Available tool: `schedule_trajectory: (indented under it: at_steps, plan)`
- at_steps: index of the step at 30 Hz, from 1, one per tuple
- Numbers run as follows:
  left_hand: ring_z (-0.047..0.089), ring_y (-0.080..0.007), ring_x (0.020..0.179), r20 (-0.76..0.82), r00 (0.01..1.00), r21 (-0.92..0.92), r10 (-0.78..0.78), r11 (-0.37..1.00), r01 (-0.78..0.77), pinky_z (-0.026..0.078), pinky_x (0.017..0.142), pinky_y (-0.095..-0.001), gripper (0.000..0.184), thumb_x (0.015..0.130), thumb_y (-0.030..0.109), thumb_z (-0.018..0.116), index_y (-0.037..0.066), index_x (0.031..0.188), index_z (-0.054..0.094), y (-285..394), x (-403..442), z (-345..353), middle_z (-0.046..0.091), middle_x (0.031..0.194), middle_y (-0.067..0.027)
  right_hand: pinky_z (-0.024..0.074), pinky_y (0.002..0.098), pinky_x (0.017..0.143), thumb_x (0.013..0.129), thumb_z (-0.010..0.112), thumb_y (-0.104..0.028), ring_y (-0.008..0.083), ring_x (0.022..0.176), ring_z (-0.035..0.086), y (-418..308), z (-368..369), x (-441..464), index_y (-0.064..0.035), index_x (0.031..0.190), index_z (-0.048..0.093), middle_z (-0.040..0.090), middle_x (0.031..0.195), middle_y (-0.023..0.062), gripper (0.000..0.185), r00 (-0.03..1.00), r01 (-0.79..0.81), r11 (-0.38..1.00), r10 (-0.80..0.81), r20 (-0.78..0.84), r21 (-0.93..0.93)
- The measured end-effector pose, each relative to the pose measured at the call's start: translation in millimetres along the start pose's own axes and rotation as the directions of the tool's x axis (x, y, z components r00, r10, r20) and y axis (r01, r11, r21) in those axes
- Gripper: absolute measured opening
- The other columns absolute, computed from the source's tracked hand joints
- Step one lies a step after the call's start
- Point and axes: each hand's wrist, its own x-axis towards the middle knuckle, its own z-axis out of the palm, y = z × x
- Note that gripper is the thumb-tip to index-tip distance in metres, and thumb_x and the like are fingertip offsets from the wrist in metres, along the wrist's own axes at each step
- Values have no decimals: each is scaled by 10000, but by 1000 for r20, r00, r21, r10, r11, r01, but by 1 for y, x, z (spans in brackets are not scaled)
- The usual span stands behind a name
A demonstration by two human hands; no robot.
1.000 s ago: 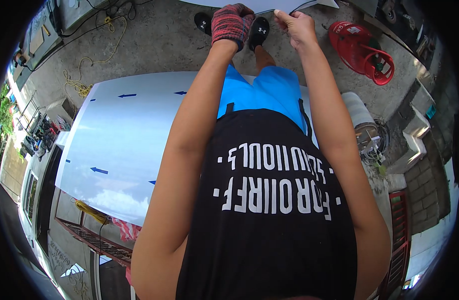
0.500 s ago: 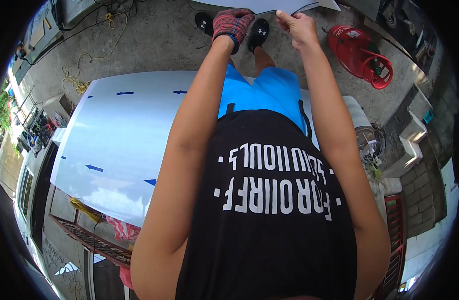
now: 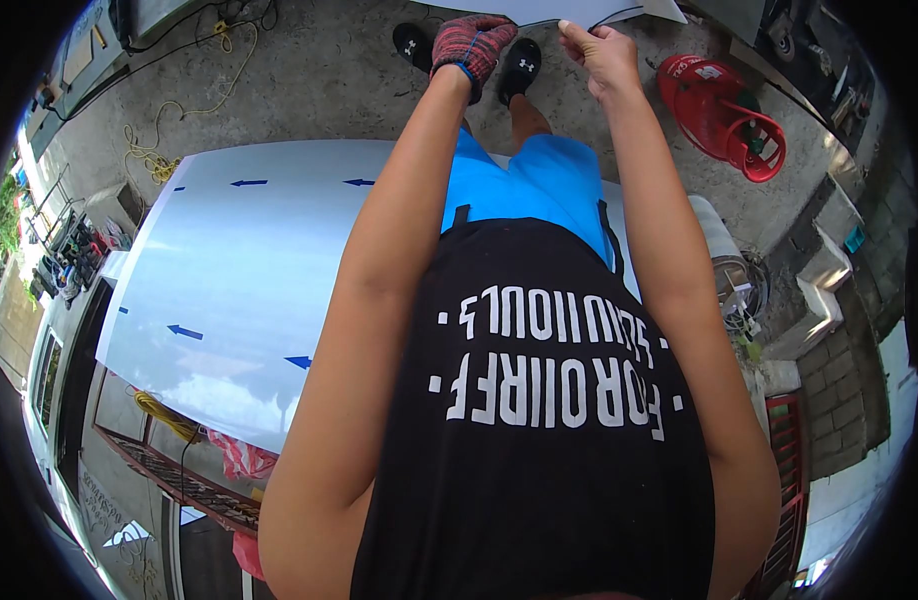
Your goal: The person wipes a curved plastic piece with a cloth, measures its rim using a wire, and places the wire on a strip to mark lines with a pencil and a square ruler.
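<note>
My left hand (image 3: 474, 48), in a red and black knit glove, is closed at the lower edge of a white sheet (image 3: 539, 10) at the top of the view. A thin dark strip (image 3: 539, 23) runs along that edge from the glove to my bare right hand (image 3: 601, 58). There my right thumb and fingers pinch the strip, which reappears beyond them, curving up to the right. Whether the strip is part of the sheet is unclear. The glove hides its own fingertips' grip.
A large pale sheet (image 3: 239, 250) with blue arrows lies at the left. A red gas cylinder (image 3: 714, 110) is on the concrete at the right. Yellow cord (image 3: 157, 165) and black cables lie at the upper left. My shoes (image 3: 520, 68) are just below the hands.
Both hands have shifted slightly right and, with the white sheet, slightly down in the view. Their holds look the same.
</note>
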Motion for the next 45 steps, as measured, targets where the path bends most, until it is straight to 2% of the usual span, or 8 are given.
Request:
schedule_trajectory:
  at_steps: [3,14,19,22,28,37,39,45]
  plan:
    - [683,-169,929,-11,999,68,-36,997,37,515,860,-320,306,781,282,828,95,1018,782,11,-5,1,755,993,-68,546,267,731,816,820,-117,139,768,682,0,0,-1,-10,942,650,694,853,50,238,1000,4,1000,-4,-4,-2]
    - [673,-165,914,-8,997,-74,-80,994,79,516,844,-325,302,776,278,827,92,1010,780,5,-1,8,750,976,-64,541,273,725,828,811,-121,149,797,683,8,3,0,-9,971,653,695,891,54,241,999,15,1000,-14,-33,23]
    - [710,-245,934,-27,995,-85,-96,992,94,536,870,-358,358,768,372,782,114,1016,779,0,1,12,751,1008,-112,521,252,645,826,808,-91,143,724,670,23,27,-20,-9,950,667,696,861,63,205,994,-111,925,102,45,364]
    - [710,-245,940,-13,997,-138,-82,987,80,539,869,-357,370,765,365,783,106,1029,775,-3,1,13,749,1012,-118,514,246,639,836,804,-118,133,697,657,27,44,-20,-15,920,672,691,821,47,188,997,-82,945,77,29,318]
    - [671,-180,865,-14,997,-25,-81,996,81,527,800,-333,383,787,359,799,87,1054,769,5,0,8,750,963,-87,511,242,624,848,789,-128,126,675,649,26,51,-13,6,904,693,705,789,61,173,999,25,986,-18,-43,167]
    - [694,-307,962,-42,983,379,179,913,-150,542,865,-391,322,825,387,720,168,1057,765,22,-17,-16,732,1027,-128,563,255,673,858,777,-130,144,726,692,23,44,-10,59,924,706,726,829,98,212,989,144,989,-143,37,-35]
    - [689,-313,944,-106,938,512,330,826,-233,542,862,-398,294,837,380,711,182,1049,762,32,-21,-20,732,1003,-119,571,257,685,859,777,-131,146,722,692,23,44,-9,65,921,704,726,833,104,218,988,149,989,-148,32,-15]
    - [662,-318,906,-29,951,571,308,786,-237,528,772,-430,177,870,312,675,174,953,749,70,-16,-34,657,972,-112,558,258,666,855,778,-124,146,717,686,22,45,-8,60,919,706,724,830,107,208,993,119,992,-118,11,-53]
